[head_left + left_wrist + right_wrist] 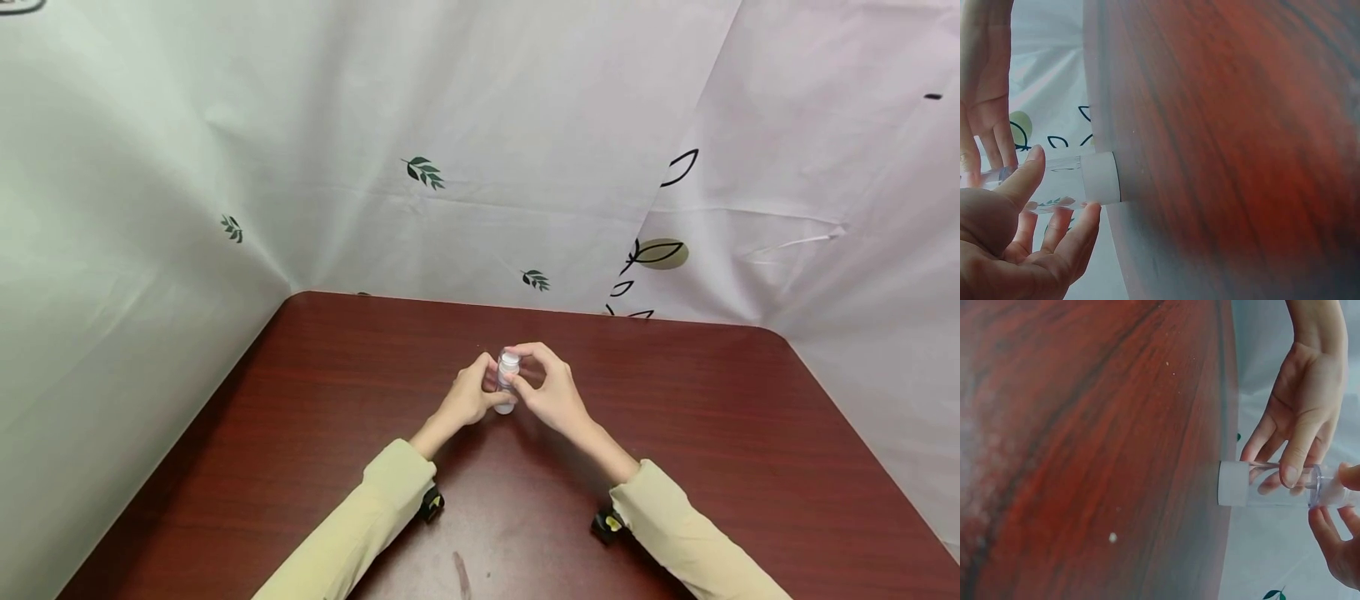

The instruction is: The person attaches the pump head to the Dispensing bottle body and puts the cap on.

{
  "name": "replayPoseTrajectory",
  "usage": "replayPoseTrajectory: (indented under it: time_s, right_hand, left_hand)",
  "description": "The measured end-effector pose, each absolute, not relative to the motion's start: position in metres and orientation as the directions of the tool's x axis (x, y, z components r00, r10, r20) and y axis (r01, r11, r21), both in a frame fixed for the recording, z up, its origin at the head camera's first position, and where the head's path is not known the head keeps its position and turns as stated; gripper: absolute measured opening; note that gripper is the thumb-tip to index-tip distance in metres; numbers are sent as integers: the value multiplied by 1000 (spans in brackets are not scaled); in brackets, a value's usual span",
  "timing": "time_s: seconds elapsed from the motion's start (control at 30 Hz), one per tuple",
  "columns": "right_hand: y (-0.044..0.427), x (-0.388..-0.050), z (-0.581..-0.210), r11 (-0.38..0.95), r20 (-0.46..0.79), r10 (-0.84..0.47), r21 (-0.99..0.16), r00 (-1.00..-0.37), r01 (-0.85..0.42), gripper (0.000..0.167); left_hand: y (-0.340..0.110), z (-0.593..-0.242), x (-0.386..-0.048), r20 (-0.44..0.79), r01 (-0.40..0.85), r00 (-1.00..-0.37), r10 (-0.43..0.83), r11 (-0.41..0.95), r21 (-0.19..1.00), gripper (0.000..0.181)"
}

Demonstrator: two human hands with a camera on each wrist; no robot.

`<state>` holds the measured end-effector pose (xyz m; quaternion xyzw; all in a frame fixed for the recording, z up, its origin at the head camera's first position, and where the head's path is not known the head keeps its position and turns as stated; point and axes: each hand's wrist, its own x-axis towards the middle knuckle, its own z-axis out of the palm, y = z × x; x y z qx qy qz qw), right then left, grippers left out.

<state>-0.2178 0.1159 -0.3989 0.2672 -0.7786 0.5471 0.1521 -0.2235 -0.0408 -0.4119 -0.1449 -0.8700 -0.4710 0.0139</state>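
A small clear bottle (508, 362) stands upright on the table between both hands. Its white base (1233, 484) meets the tabletop in the right wrist view, and its see-through body (1066, 181) shows in the left wrist view. My left hand (467, 395) grips the body, thumb on the near side and fingers behind. With thumb and fingers, my right hand (553, 395) pinches the clear top part (1333, 490), which has something white inside. Whether this top is seated or loose, I cannot tell.
The dark red-brown wooden table (360, 358) extends around the hands, with rounded far corners. White sheeting (480, 150) with leaf prints hangs behind it and along the sides. A smear (461, 573) marks the near tabletop. Small pale specks (1113, 537) lie on the wood.
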Motion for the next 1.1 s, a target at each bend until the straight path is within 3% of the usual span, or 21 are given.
replayPoseTrajectory:
  time_s: [0.23,0.47,1.1]
  right_hand:
    - [118,-222,-408,246,549,-253,-760,-797,-602,32]
    - [111,-202,-377,252,529,-263,-770,-807,-586,29]
    - [110,-200,-378,260,558,-257,-747,-789,-612,29]
  left_hand:
    - [-41,-413,-222,161,264,-959,235,524,810,39]
    - [-41,-412,-221,171,276,-956,238,537,797,38]
    - [-40,-413,-223,191,299,-951,243,568,767,40]
